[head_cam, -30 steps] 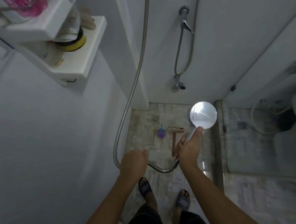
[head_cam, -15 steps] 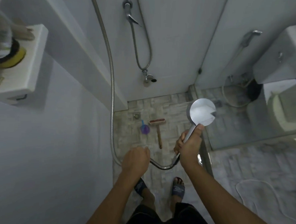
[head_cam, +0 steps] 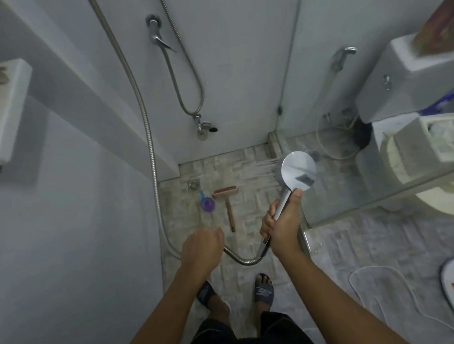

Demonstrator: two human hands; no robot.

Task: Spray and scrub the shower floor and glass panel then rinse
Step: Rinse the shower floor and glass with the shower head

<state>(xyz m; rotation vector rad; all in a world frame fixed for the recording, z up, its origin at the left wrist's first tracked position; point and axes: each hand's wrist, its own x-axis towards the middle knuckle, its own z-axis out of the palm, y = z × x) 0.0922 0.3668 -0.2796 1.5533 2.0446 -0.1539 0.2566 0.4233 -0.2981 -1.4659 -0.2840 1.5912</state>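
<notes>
So the right hand [head_cam: 280, 221] has its fingers wrapped tight around the handle of the shower head [head_cam: 297, 170], thumb pressed up near the round chrome face. Water is coming out of it in thin streams off to the left, toward the back corner of the shower floor [head_cam: 247, 168]. The head sits right next to the edge of the glass panel [head_cam: 380, 183], which runs along the right side of the stall with the toilet [head_cam: 415, 144] behind it.

The left hand [head_cam: 202, 246] is curled into a loose fist just above the metal hose [head_cam: 149, 139], and I honestly can't tell if it's gripping the hose or just hovering over it. The hose loops down from the wall, passes under that hand and curves up into the handle.

On the floor, a brush [head_cam: 227, 201] with a wooden handle lies near the drain [head_cam: 193, 185], bristle end toward the wall, and a small purple scrubber [head_cam: 207, 202] sits just left of it. Two feet in dark sandals [head_cam: 263, 292] stand at the near end.
</notes>
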